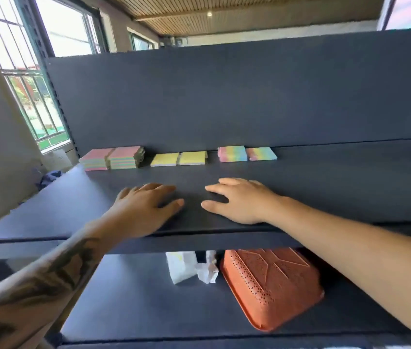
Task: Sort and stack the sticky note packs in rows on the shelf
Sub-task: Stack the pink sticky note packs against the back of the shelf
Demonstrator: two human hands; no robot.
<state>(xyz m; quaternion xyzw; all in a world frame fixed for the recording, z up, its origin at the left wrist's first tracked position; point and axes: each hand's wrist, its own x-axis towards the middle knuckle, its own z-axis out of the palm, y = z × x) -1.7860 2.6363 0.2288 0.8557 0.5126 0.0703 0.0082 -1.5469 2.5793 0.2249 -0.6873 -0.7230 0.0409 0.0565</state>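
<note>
From the head view I see my left hand (146,207) lying flat and palm-down on the dark shelf (325,187), fingers spread and holding nothing; my right hand (239,200) lies flat just beside it, likewise spread and empty, the two thumbs near but apart; along the back of the shelf, against the rear panel, the sticky note packs sit in a row: two pink-topped stacks (113,158) touching at the left, two yellow packs (179,159) side by side in the middle, two pastel rainbow packs (247,154) to the right; on the lower shelf (134,311) lie crumpled white paper (192,269) and an orange perforated tray (272,285).
</note>
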